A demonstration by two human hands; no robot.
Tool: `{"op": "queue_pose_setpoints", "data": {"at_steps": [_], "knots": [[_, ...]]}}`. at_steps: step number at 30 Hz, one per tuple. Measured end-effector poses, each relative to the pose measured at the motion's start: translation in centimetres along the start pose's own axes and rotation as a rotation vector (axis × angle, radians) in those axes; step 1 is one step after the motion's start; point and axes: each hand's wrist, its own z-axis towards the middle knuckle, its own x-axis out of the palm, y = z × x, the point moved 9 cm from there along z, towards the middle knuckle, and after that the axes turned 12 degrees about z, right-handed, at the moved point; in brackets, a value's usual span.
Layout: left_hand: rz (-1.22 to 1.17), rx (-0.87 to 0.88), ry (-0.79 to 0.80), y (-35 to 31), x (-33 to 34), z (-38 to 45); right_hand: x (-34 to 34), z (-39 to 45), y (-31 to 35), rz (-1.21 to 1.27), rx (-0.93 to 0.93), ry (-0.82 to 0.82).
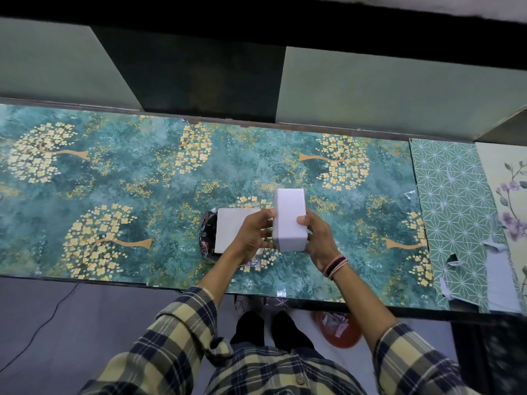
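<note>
I hold a white rectangular box [289,212] above the table between both hands. My right hand [316,240] grips its right side, thumb on the top face. My left hand [252,235] holds its left side with thumb and fingers. A second white box [229,232], flat, lies on the table just left of it, partly under my left hand. Beneath that box sits a black printed plastic bag [206,235], mostly hidden.
The table [114,195] wears a teal covering with yellow flower trees. Green patterned and floral sheets [456,209] lie at the right end. Green wall panels [385,89] rise behind. Under the front edge stands a red bin [339,332], and a cable [42,323] runs over the floor.
</note>
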Motion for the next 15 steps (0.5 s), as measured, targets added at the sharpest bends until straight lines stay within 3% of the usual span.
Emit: {"op": "queue_pose_setpoints", "data": {"at_steps": [4,6,15], "knots": [[-0.109,0.022,0.013,-0.5,-0.6,0.1,-1.9,0.5,-1.2,0.389,0.116,0.027],[-0.125,0.013,0.011,-0.6,-0.9,0.1,-3.0,0.6,-1.7,0.435,0.165,-0.001],[-0.069,-0.017,-0.066,0.2,-1.5,-0.4,-8.0,-0.2,-3.6,0.024,0.197,-0.329]]}}
